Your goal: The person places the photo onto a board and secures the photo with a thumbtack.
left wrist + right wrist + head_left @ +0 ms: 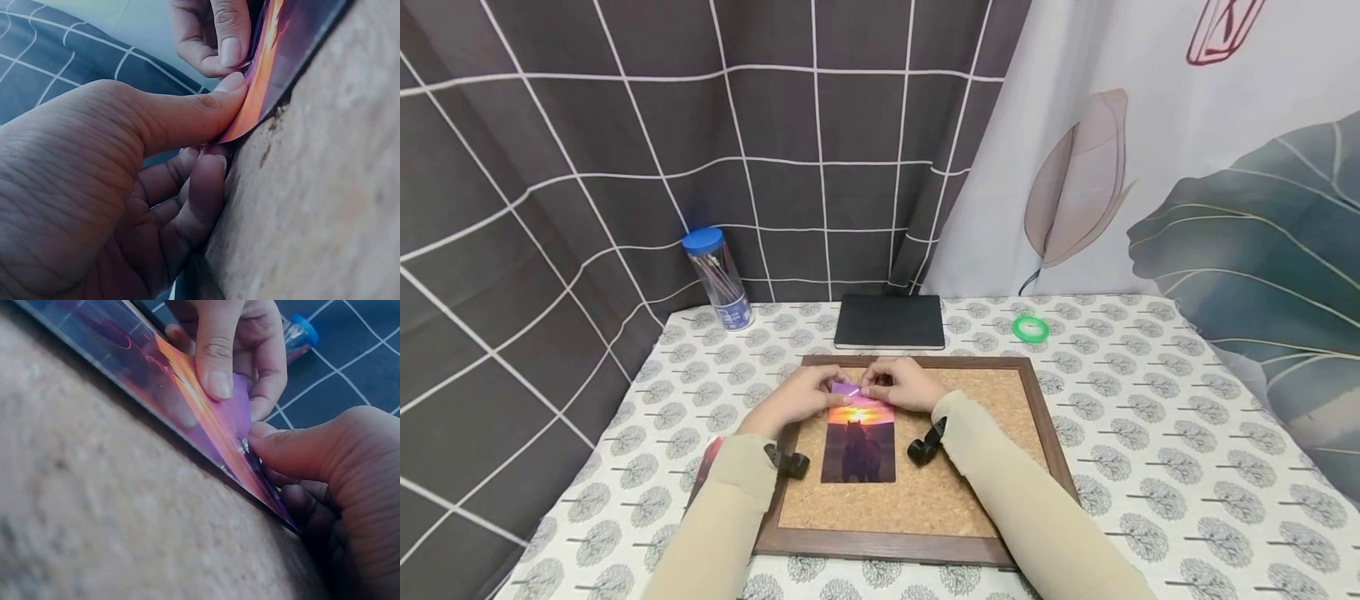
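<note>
A photo print (859, 450) of a dark horse under an orange and purple sunset lies on the left half of a cork board (947, 500) with a brown frame. My left hand (796, 395) pinches the print's upper left edge, thumb on its face and fingers behind. At the top edge, close beside it, my right hand (907, 384) pinches the print between thumb and curled fingers. The right wrist view shows the print's purple top (232, 415) bent up off the cork. A small shiny patch shows by the right thumb; whether it is tape cannot be told.
Behind the board lies a black notebook (889, 322). A clear tube with a blue lid (718, 279) stands back left, holding thin sticks. A green tape roll (1031, 329) lies back right. Something reddish (703, 467) is partly hidden under the left sleeve. Curtains hang behind the table.
</note>
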The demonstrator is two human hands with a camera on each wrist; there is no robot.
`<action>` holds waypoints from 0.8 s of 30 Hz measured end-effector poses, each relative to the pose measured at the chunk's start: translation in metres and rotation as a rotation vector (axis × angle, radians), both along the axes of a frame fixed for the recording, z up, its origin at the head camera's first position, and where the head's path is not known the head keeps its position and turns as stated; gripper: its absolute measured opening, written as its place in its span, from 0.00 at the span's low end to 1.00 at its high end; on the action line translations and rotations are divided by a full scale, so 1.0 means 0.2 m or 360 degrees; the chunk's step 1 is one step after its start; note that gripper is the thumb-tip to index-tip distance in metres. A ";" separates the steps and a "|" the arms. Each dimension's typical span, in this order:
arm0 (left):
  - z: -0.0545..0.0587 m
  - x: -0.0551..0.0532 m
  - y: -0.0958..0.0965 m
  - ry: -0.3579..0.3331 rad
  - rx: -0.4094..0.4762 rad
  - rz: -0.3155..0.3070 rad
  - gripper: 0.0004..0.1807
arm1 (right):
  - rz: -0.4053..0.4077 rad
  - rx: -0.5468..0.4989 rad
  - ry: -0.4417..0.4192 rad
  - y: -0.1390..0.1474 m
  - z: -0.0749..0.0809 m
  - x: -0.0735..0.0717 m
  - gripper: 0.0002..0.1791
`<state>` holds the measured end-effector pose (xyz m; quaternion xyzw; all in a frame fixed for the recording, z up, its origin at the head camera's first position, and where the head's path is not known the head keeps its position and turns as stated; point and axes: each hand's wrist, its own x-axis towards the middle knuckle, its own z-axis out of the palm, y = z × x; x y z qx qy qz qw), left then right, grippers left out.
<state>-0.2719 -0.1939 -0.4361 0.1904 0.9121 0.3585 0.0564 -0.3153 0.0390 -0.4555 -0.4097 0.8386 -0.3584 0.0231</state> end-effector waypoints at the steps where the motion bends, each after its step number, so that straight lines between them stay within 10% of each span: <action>1: 0.00 0.00 0.00 -0.0002 0.0006 0.0001 0.13 | 0.0001 -0.0004 -0.0001 0.00 0.00 0.00 0.03; 24: -0.02 0.01 0.00 0.0001 0.0045 -0.0024 0.15 | -0.0011 -0.0045 -0.0045 0.01 -0.01 0.01 0.03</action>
